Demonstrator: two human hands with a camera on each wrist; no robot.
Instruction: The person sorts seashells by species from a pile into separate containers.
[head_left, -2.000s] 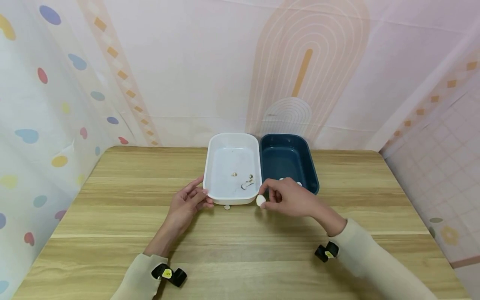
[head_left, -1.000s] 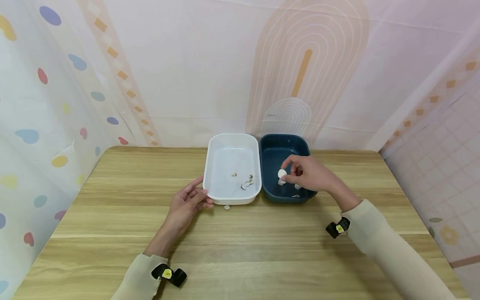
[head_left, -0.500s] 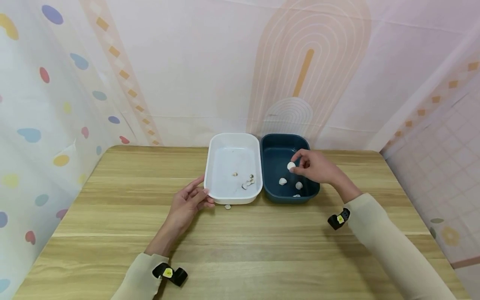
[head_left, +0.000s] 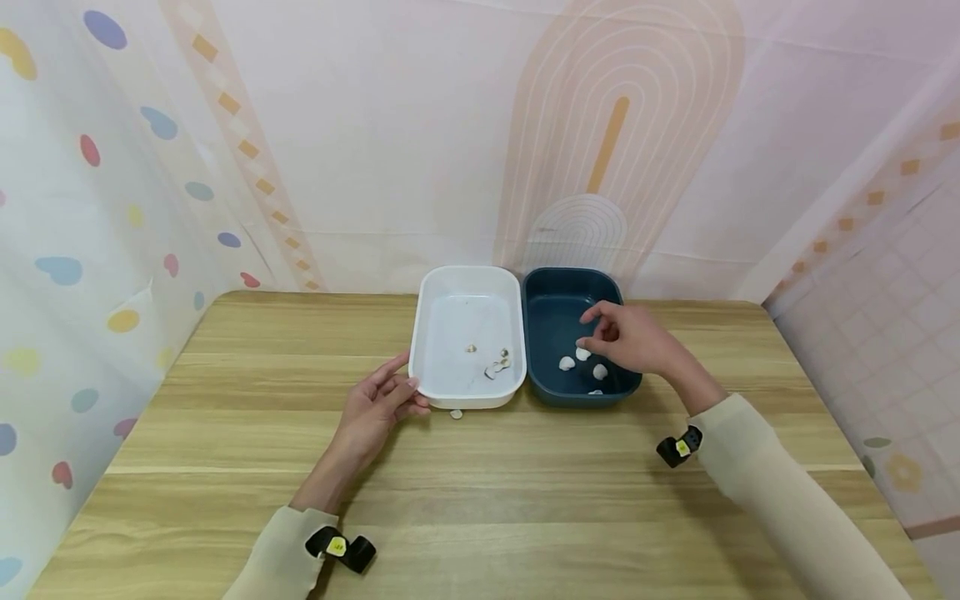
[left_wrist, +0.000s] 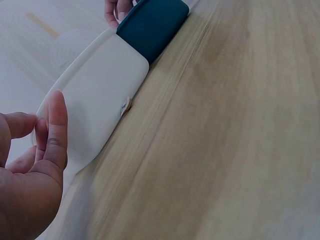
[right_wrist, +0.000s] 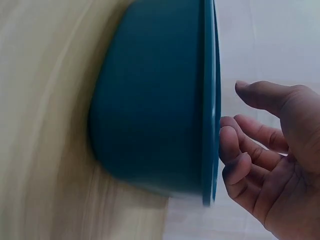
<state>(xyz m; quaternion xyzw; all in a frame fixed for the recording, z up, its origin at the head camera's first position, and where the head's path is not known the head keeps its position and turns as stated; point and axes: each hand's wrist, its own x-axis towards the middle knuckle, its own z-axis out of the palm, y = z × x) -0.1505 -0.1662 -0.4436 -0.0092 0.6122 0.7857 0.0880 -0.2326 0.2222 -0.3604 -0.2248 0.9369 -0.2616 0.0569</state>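
Note:
My left hand point(head_left: 375, 410) grips the near left corner of a white tray point(head_left: 467, 400), thumb at the rim. Small shells point(head_left: 498, 367), brownish and pale, lie inside that tray. My right hand point(head_left: 628, 335) is over a dark blue tray point(head_left: 555, 393), with thumb and fingers apart and nothing between them. Just below its thumb a white shell point(head_left: 582, 355) lies on the blue tray's floor, partly hidden. Several white shells are in this tray, among them one point(head_left: 567, 363) to the left. In the right wrist view the right hand point(right_wrist: 270, 165) has loosely curled fingers beside the blue rim.
A single small shell point(head_left: 456, 414) lies on the wooden table point(head_left: 480, 500) against the white tray's near side. The two trays stand side by side at the table's back edge. Behind them hangs a patterned cloth point(head_left: 390, 150).
My right hand carried a white shell from beside the white tray's near right corner over the blue tray and let it go there. The left hand has stayed on the white tray.

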